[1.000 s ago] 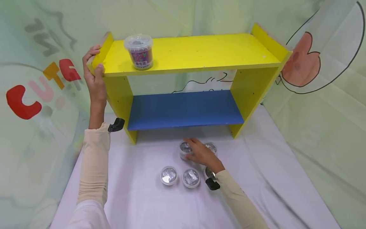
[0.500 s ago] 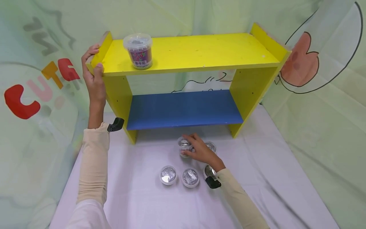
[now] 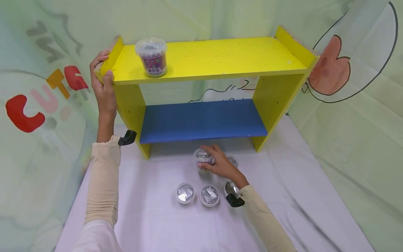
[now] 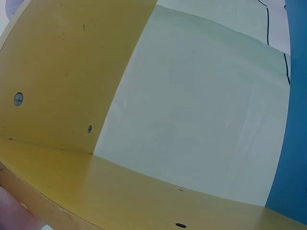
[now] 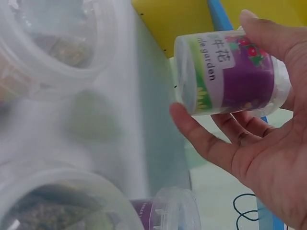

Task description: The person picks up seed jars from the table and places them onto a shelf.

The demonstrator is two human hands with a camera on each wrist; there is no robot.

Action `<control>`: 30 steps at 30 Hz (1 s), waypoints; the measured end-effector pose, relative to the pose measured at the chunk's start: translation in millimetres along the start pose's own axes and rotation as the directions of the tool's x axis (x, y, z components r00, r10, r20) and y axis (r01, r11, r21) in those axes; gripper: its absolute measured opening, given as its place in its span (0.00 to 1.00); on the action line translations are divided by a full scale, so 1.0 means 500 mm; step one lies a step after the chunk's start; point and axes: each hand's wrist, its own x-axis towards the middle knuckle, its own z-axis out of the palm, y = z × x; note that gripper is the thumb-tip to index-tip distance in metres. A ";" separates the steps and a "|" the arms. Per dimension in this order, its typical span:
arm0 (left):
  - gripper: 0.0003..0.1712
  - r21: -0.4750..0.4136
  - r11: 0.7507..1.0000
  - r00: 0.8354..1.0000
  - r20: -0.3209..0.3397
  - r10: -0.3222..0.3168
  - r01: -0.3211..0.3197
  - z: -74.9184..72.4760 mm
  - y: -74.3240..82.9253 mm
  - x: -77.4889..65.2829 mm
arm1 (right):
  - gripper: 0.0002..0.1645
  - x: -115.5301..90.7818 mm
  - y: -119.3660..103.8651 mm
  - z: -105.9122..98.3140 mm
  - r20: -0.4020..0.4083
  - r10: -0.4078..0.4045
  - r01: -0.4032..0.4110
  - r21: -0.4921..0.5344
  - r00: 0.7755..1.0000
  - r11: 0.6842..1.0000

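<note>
My right hand (image 3: 221,164) holds a small clear plastic tub (image 3: 201,155) between thumb and fingers, in front of the shelf unit. In the right wrist view that tub (image 5: 240,76) leans sideways and shows a purple "little garden" flower label, with the right hand (image 5: 273,143) around it. At the upper left, my left hand (image 3: 105,92) grips the raised left end of the yellow shelf unit (image 3: 220,57). A bit of that hand (image 4: 17,213) shows in the left wrist view's lower corner. A similar purple-labelled tub (image 3: 154,64) stands on the top board near the left hand.
Several more lidded tubs stand on the white cloth: a left one (image 3: 185,193), a middle one (image 3: 209,196), one partly behind the right wrist (image 3: 231,188) and one behind the hand (image 3: 233,161). The blue lower shelf (image 3: 204,120) spans the unit above the cloth.
My right hand has raised the tub off the cloth and shifted it slightly left and toward the shelf. The left hand keeps its grip on the unit's end.
</note>
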 end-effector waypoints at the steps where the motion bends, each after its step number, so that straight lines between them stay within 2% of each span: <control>1: 0.19 0.003 1.000 1.000 0.000 0.003 -0.003 0.000 -0.001 0.000 | 0.42 0.000 0.000 -0.001 -0.011 0.003 -0.003 0.012 1.000 1.000; 5: 0.19 0.013 1.000 1.000 0.003 0.013 -0.013 -0.001 -0.003 -0.002 | 0.42 -0.001 -0.004 -0.006 -0.045 0.000 0.004 0.083 0.999 0.997; 9: 0.19 0.021 1.000 1.000 0.003 0.011 -0.011 -0.002 -0.005 -0.003 | 0.42 0.000 -0.010 -0.011 -0.042 -0.001 0.007 0.151 0.999 0.989; 20: 0.19 0.024 1.000 1.000 0.006 0.011 -0.011 -0.002 -0.006 -0.003 | 0.42 -0.004 -0.041 -0.031 -0.059 0.014 -0.004 0.175 0.998 0.985; 25: 0.19 0.015 1.000 1.000 0.008 0.000 0.000 -0.001 -0.005 -0.002 | 0.43 0.000 -0.064 -0.047 -0.062 0.011 0.004 0.226 0.998 0.974; 30: 0.19 0.015 1.000 1.000 0.007 0.004 -0.004 -0.001 -0.004 -0.001 | 0.44 0.003 -0.080 -0.066 -0.067 -0.009 0.029 0.308 0.998 0.951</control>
